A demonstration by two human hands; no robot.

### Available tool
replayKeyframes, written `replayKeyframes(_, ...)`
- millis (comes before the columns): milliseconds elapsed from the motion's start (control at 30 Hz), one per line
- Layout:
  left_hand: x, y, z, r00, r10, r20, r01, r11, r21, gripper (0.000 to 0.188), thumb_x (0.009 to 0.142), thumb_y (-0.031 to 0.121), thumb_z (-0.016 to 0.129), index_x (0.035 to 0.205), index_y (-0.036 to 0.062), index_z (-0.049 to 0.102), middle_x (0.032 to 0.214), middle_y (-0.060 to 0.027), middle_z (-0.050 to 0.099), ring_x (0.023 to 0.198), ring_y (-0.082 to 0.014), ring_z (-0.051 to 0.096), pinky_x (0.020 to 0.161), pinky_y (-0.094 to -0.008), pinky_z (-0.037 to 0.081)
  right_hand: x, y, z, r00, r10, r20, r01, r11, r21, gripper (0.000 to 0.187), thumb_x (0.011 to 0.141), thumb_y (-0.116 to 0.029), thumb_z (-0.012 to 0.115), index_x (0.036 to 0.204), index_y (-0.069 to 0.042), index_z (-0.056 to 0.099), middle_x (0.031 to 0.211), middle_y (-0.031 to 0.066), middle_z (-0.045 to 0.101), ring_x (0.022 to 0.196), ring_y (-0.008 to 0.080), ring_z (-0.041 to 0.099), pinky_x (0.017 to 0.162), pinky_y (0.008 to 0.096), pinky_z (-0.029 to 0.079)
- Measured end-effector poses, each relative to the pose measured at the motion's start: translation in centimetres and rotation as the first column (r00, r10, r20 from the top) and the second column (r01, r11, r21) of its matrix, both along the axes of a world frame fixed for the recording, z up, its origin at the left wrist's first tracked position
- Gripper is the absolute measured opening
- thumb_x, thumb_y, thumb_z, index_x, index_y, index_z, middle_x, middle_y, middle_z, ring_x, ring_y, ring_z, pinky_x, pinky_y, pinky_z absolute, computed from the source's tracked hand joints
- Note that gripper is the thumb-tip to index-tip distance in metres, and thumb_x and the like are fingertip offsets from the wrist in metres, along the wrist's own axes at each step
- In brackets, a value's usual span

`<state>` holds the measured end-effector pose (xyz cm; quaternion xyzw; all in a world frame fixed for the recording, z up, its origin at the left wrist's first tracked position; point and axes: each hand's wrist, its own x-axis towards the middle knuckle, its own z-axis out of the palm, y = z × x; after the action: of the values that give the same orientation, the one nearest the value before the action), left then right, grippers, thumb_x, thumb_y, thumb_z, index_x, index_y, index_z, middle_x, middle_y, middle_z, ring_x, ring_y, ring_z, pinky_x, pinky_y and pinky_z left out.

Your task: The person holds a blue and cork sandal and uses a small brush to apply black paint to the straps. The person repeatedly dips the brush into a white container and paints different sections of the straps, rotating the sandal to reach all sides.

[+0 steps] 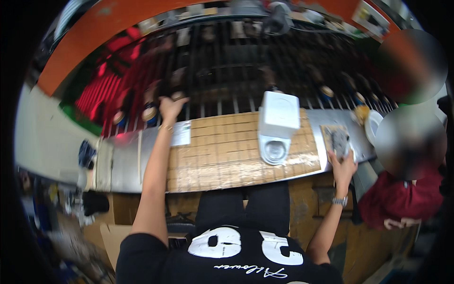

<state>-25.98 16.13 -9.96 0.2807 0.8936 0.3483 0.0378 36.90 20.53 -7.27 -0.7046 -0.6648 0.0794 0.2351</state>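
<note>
My left hand (171,109) reaches over the far edge of the worktop, with fingers and thumb around the tan rounded end of a dark, shoe-like item (178,95). That item lies on the dark bars of the rack; motion blur hides its exact shape. On the right of the worktop, my right hand (343,166) has thumb and fingers about the near end of a crumpled grey cloth (339,140), which lies on a tan pad. Between my hands stands a white device (280,113) with a round cup in its base.
Several similar items with tan ends, such as one shoe-like piece (149,114), lie along the barred rack (227,75), lit red at left. Brown sheeting (213,151) covers the metal worktop. A white bowl (373,127) sits at right, beside a person in maroon (402,199).
</note>
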Motion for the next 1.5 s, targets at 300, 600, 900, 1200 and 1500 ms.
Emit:
replayKeyframes(300, -1.2, 1.4, 3.4, 0.978, -0.001, -0.209, 0.003, 1.0, 0.008, 0.079, 0.052, 0.055, 0.089, 0.092, -0.0107, 0.071, 0.1, -0.0262, 0.073, 0.096, -0.0369, 0.072, 0.087, -0.0424, 0.055, -3.7, -0.7, -1.4, 0.975, 0.047, -0.219, 0.034, 0.935, 0.354, 0.056, 0.08, -0.033, 0.085, 0.103, 0.009, 0.057, 0.088, 0.0241, 0.064, 0.081, 0.0384, 0.062, 0.078, 0.0407, 0.05)
replayKeyframes(600, -0.2, 1.8, 7.5, 0.84, -0.206, 0.502, -0.06, 0.884, 0.464, 0.045, 0.068, 0.029, 0.086, 0.095, -0.0051, 0.074, 0.097, -0.0139, 0.071, 0.087, -0.02, 0.07, 0.077, -0.0354, 0.059, -5.7, -0.8, -2.2, 0.956, 0.059, -0.289, 0.096, 0.864, 0.494, 0.057, 0.088, -0.034, 0.078, 0.118, 0.01, 0.059, 0.102, 0.026, 0.066, 0.085, 0.0344, 0.061, 0.079, 0.0407, 0.049)
replayKeyframes(900, 8.3, 4.1, 2.8, 0.958, -0.188, -0.215, 0.238, 0.942, 0.238, 0.062, 0.06, 0.041, 0.087, 0.102, -0.0026, 0.072, 0.1, -0.0259, 0.073, 0.094, -0.0399, 0.071, 0.089, -0.0431, 0.056, -4.0, -2.4, 0.0, 0.874, 0.075, -0.48, 0.094, 0.943, 0.319, 0.049, 0.105, -0.036, 0.054, 0.124, 0.008, 0.06, 0.112, 0.0239, 0.068, 0.094, 0.0333, 0.063, 0.088, 0.0411, 0.047)
replayKeyframes(1200, 10.9, 3.6, 2.4, 0.808, -0.465, -0.362, 0.27, 0.838, -0.474, 0.072, 0.087, 0.059, 0.064, 0.143, 0.0144, 0.053, 0.095, -0.0178, 0.074, 0.089, -0.0359, 0.072, 0.075, -0.0457, 0.057, -2.0, -4.4, 0.6, 0.829, 0.221, -0.514, -0.011, 0.925, 0.379, 0.048, 0.11, -0.032, 0.035, 0.112, 0.008, 0.062, 0.102, 0.0229, 0.068, 0.097, 0.0336, 0.062, 0.092, 0.0409, 0.044)
replayKeyframes(1500, 12.6, 1.5, 3.4, 0.804, -0.466, -0.369, 0.261, 0.835, -0.485, 0.053, 0.088, 0.049, 0.068, 0.12, 0.0069, 0.067, 0.116, -0.0157, 0.068, 0.108, -0.0348, 0.066, 0.085, -0.0479, 0.055, -2.6, -6.1, 3.0, 0.878, 0.122, -0.463, -0.058, 0.987, 0.15, 0.035, 0.108, -0.025, 0.043, 0.1, 0.005, 0.06, 0.077, 0.0157, 0.06, 0.07, 0.0224, 0.057, 0.068, 0.0377, 0.046)
